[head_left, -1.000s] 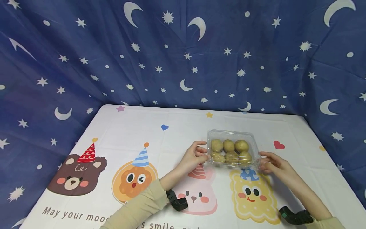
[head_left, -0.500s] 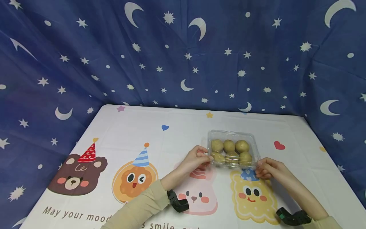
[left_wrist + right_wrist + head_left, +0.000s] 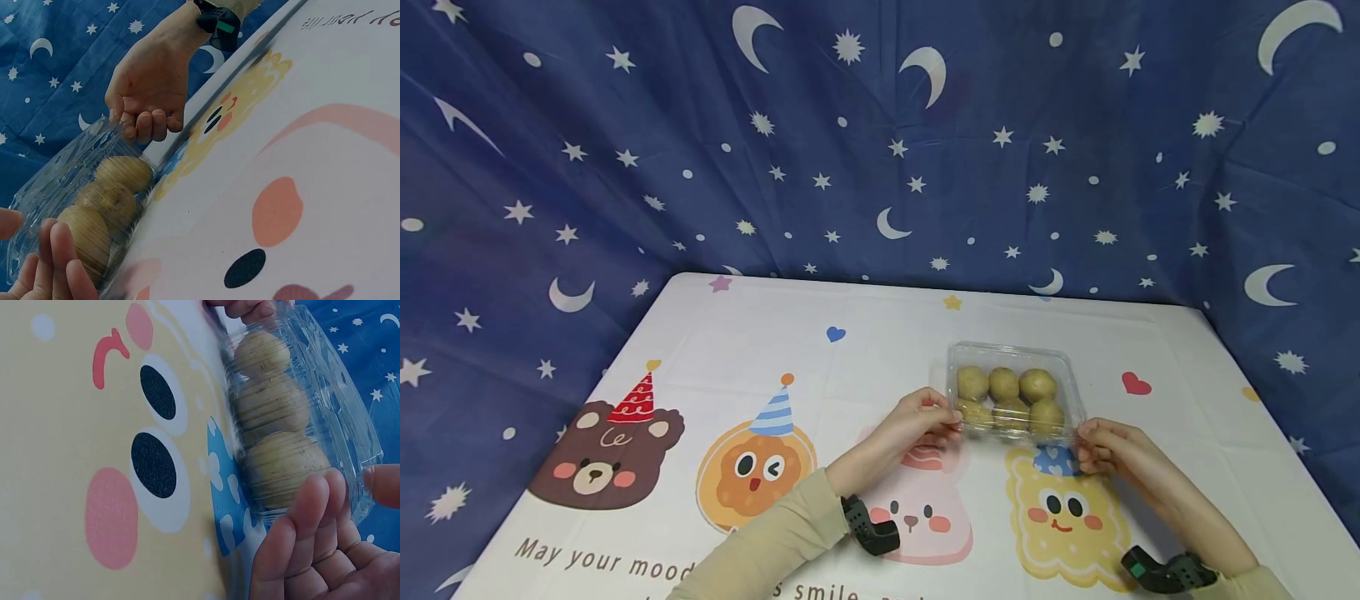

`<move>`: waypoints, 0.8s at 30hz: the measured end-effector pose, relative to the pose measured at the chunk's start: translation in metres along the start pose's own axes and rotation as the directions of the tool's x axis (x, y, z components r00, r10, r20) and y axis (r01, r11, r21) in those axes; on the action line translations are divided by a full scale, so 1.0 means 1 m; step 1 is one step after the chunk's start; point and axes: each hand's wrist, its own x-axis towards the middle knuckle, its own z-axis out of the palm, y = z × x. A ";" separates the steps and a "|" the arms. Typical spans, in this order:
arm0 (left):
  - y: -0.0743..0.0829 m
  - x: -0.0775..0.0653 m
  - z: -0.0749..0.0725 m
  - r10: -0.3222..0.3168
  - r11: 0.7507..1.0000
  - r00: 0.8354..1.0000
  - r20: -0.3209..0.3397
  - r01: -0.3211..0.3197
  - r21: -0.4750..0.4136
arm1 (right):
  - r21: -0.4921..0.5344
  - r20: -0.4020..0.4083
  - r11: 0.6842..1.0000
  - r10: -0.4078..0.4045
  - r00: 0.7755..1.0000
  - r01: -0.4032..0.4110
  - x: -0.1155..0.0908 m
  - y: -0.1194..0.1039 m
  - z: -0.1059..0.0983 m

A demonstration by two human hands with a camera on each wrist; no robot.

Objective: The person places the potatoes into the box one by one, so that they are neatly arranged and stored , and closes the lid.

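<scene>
A clear plastic container [image 3: 1000, 353] sits on the table with several small round potatoes [image 3: 1037, 385] in two rows inside it. Its lid looks closed. My left hand [image 3: 917, 429] pinches the front left corner, thumb on top and fingers below the rim. At the front right corner my right hand [image 3: 1116, 454] grips likewise. The right wrist view shows the right thumb and the fingers [image 3: 309, 506] on either side of the corner. In the left wrist view the left fingers [image 3: 62, 250] lie against the container's near side, close to the potatoes.
The table has a white cloth [image 3: 760, 333] printed with cartoon faces, hearts and lettering. A dark blue curtain [image 3: 820, 100] with moons and stars hangs behind and beside it. Black wrist mounts [image 3: 871, 527] are strapped to both wrists.
Both hands have slid down slightly toward the container's front corners, the right one also a little inward, with its fingers more curled. The container has stayed about where it was.
</scene>
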 end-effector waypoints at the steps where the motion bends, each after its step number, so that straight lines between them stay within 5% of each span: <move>1: 0.000 0.000 0.000 -0.001 1.000 1.000 0.000 0.001 0.001 | -0.002 0.007 1.000 0.000 1.000 0.000 0.000 0.000 0.000; 24: -0.001 0.002 0.000 0.034 0.999 0.999 0.014 -0.034 -0.018 | 0.064 0.008 0.997 -0.043 0.999 0.043 0.000 0.004 0.002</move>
